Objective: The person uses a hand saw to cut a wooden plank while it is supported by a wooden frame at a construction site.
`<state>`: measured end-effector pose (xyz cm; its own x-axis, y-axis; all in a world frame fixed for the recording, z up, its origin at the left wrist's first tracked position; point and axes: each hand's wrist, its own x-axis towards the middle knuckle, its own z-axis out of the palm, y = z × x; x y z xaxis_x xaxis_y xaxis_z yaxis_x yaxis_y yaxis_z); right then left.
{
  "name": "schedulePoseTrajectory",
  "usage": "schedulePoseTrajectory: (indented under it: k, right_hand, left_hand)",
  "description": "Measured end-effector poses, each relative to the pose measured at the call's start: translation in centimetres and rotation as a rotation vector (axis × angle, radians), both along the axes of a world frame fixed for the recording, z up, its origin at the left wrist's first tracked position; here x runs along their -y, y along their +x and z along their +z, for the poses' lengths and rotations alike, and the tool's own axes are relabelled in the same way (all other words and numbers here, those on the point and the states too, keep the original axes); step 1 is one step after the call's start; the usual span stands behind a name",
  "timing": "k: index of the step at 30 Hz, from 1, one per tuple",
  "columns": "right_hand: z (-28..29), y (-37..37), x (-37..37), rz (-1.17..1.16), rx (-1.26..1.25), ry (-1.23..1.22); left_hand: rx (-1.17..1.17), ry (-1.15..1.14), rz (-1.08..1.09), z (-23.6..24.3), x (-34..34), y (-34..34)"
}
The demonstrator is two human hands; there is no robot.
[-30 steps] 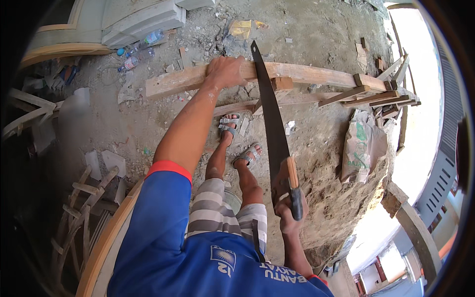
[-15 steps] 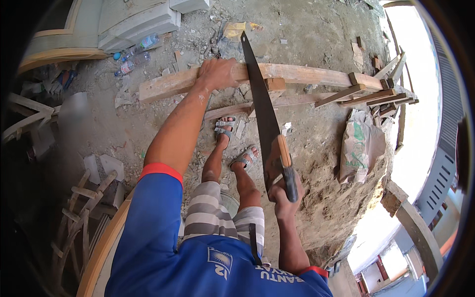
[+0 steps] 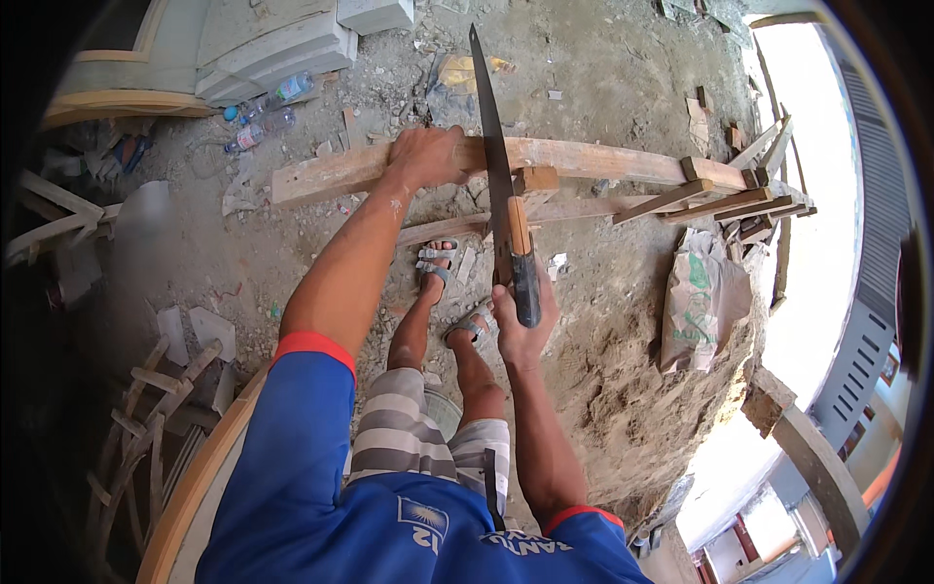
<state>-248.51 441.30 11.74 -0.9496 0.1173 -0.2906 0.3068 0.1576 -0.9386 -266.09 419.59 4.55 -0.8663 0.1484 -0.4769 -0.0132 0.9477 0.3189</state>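
A long wooden beam (image 3: 603, 159) runs across the view in front of me. My left hand (image 3: 425, 158) is closed over it, left of the saw, with the fingers wrapped round its far side. In my right hand (image 3: 527, 316) is the handle of a hand saw (image 3: 496, 161), part black and part wood. The dark blade points away from me and crosses the beam just right of my left hand, its tip well past the far edge. A short upright wood block (image 3: 536, 181) stands against the beam's near side, close to the blade.
Below the beam lies a second thin timber (image 3: 574, 209). Several wood pieces (image 3: 739, 200) cluster at its right end, near a pale printed sack (image 3: 702, 302). Plastic bottles (image 3: 261, 129) lie on the rubble at upper left. A rough wooden frame (image 3: 156, 419) stands at lower left.
The saw has been pushed away from me along its length, so its handle is now nearer the beam. My right arm has reached forward; my left hand keeps its place on the beam.
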Motion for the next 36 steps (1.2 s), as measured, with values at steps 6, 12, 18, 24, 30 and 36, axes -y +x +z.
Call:
schedulePoseTrajectory:
  k: [6, 12, 18, 24, 30, 36]
  right_hand:
    - [4.7, -5.1, -1.9, 0.002, 0.106, -0.056]
    - [11.2, 3.4, -4.8, 0.081, 0.213, 0.177]
    - [11.4, 4.6, -4.7, 0.138, 0.082, 0.204]
    - [2.6, -12.8, 1.6, 0.059, -0.020, 0.095]
    - [12.9, 4.7, -5.9, 0.032, 0.314, 0.145]
    - [4.6, -6.0, -0.1, 0.032, 0.018, 0.123]
  left_hand:
    - [-0.181, -0.041, -0.030, -0.9, -0.7, -0.4]
    - [0.043, 0.000, -0.004, 0.3, 0.4, -0.8]
    - [-0.020, 0.012, 0.007, -0.2, 0.7, 0.9]
    - [0.008, 0.058, -0.016, 0.1, -0.9, -1.2]
    - [0.031, 0.034, 0.019, 0.1, 1.1, -0.4]
    - [-0.061, 0.042, 0.015, 0.1, 0.0, -0.5]
